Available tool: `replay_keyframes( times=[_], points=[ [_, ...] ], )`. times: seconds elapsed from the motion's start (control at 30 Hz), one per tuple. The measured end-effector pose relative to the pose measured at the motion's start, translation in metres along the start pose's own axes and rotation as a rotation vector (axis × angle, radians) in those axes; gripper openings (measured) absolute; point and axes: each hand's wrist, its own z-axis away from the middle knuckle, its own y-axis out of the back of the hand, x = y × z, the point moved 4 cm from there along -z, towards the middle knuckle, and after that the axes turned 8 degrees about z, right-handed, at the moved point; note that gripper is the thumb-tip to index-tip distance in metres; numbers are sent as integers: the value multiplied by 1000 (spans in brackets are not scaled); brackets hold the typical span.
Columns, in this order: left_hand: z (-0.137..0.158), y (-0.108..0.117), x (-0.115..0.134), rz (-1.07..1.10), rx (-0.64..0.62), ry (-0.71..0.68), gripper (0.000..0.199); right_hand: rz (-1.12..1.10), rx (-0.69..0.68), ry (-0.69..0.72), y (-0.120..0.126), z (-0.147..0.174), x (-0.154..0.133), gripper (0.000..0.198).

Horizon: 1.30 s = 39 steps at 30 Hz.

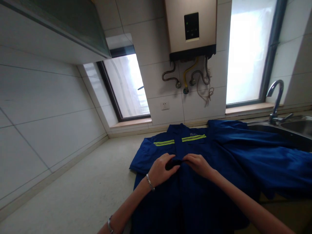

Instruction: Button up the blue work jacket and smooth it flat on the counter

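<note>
A dark blue work jacket [156, 185] with yellow-green and grey reflective strips across its chest lies spread on the counter, collar toward the wall. My left hand [162, 167], with a bracelet at the wrist, pinches the jacket's front placket near the middle. Close beside it, my right hand [198, 165] grips the same front edge between thumb and fingers. A small fold of cloth is raised between the two hands. Whether a button or snap is under the fingertips cannot be made out. More blue cloth [263, 162] stretches to the right, over the sink's edge.
A steel sink [301, 125] with a curved faucet [278, 97] is at the right. The pale counter [97, 182] extends left to a tiled wall. Above hangs a water heater [192, 29] with pipes below, between two windows. A wall socket [164, 105] is beneath.
</note>
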Motion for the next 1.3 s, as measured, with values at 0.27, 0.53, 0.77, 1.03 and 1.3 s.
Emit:
replay_keyframes(
  times=[0.27,0.53,0.77,1.03,1.3],
  points=[
    [4,-13,-5,-184,119,-132,23,-121,49,-107,13,0,21,18],
    [6,-3,-4,-54,162,-258,19,-177,-44,-111,21,0,26,21],
    [8,-10,0,-205,54,-240,19,53,-56,95,24,-1,-4,26],
    [8,-10,-1,-205,0,-214,23,207,-65,216,23,-5,-22,25],
    [4,-5,-10,-7,-229,-155,86,131,61,227,39,-11,-15,19]
  ],
)
